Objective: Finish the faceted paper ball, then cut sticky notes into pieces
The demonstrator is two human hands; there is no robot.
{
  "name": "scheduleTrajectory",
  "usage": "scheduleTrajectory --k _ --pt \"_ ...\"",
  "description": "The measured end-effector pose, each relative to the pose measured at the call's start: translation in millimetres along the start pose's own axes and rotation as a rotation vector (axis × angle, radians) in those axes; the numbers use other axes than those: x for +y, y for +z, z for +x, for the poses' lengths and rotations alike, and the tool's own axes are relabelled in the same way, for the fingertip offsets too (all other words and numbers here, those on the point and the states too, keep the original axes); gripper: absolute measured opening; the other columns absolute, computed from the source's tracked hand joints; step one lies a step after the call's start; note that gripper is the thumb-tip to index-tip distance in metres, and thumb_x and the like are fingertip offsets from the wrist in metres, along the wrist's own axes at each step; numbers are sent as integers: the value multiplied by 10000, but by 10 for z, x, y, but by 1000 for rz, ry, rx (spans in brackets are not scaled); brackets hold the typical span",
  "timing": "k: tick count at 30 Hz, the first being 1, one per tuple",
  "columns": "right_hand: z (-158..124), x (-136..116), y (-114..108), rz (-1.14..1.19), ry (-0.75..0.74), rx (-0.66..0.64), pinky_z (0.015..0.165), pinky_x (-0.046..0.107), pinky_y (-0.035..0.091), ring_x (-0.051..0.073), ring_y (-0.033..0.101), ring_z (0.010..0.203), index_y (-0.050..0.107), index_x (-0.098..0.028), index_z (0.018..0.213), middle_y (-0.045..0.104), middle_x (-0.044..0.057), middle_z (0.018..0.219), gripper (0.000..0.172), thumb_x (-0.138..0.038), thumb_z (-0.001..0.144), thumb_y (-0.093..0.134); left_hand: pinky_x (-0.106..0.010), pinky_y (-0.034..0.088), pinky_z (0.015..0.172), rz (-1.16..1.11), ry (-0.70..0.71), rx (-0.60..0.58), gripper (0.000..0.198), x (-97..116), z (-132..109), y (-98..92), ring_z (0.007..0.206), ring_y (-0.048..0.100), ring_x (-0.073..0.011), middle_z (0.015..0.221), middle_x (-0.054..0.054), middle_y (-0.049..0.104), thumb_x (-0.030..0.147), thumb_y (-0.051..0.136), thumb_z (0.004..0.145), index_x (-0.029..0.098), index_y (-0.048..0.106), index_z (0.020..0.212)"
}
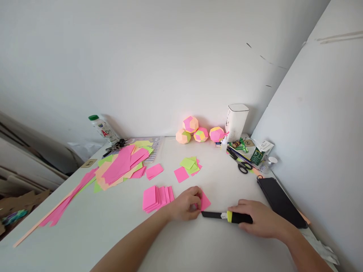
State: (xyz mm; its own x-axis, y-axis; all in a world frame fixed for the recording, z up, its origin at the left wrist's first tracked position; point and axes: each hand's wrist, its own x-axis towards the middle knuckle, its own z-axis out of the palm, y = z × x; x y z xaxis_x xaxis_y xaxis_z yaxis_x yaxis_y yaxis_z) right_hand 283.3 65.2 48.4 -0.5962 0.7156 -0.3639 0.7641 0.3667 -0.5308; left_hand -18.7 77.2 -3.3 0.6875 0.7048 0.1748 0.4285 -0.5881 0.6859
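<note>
My right hand (255, 217) is wrapped round the black and yellow handle of a utility knife (212, 215). Its long dark blade points left, and the tip is close to my left hand (188, 204). The curled fingers of that hand grip a pink paper square (205, 200), part of which they hide. To the left of my left hand lies a stack of folded pink papers (154, 198). Farther back are a single pink square (181, 175) and several lime green papers (190, 164), with more pink beneath them.
Colored paper sheets and strips (119, 166) spread over the table's left side. Paper balls (190, 124) sit along the wall beside a white container (237, 121). On the right are scissors (244, 166) and a black phone-like slab (280, 202). A bottle (103, 130) stands back left.
</note>
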Motion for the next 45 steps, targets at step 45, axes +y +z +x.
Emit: scheduleTrajectory --k 45 --pt "-43 -52 -86 -26 88 41 770 297 455 246 617 912 601 -354 1281 645 38 1007 559 -230 738 562 -331 467 801 134 68 -5 203 -108 -13 62 846 518 -203 891 -76 567 214 544 878 176 607 1068"
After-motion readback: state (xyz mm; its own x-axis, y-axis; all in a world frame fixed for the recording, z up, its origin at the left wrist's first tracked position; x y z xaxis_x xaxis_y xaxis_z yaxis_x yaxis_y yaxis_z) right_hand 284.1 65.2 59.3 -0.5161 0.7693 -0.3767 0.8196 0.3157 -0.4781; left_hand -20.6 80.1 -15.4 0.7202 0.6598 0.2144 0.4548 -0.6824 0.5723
